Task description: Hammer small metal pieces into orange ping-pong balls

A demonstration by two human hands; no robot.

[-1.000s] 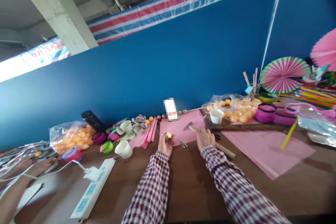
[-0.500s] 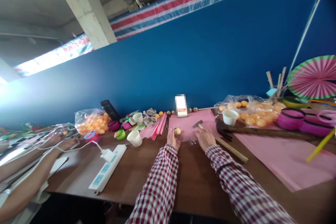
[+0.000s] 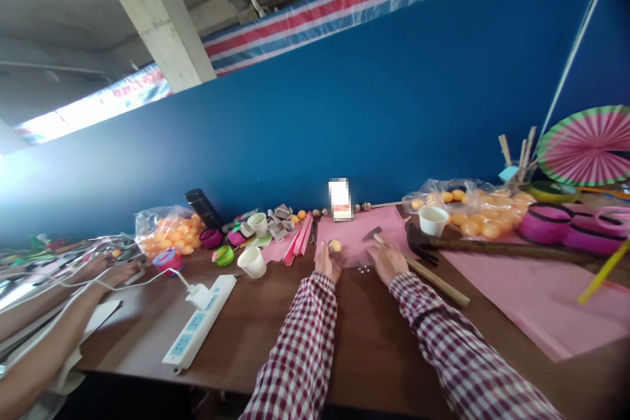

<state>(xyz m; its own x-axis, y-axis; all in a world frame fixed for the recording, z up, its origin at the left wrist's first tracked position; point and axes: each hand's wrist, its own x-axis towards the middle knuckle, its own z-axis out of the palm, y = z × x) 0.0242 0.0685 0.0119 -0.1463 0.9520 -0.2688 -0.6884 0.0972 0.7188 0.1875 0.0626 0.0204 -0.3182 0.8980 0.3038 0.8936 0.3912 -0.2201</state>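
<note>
My left hand [image 3: 328, 261] has its fingers closed round a small orange ball [image 3: 335, 245] over the near edge of a pink sheet [image 3: 359, 230]. My right hand [image 3: 388, 262] rests near the sheet's right side, its fingers by the handle of a small hammer [image 3: 378, 234]; whether they grip it is unclear. The hammer's head points away from me, and its wooden handle [image 3: 440, 282] runs out past my wrist. Small shiny pieces [image 3: 363, 268] lie between my two hands.
A white power strip [image 3: 200, 325], white cups [image 3: 252, 262] and a bag of orange balls [image 3: 170, 233] stand left. To the right are another cup [image 3: 433, 220], a larger hammer [image 3: 497, 247] and pink paper [image 3: 546, 308]. Another person's hands [image 3: 121, 273] work at far left.
The view has shifted slightly. My left hand still has the orange ball, and my right hand stays beside the small hammer, a little farther right in the picture.
</note>
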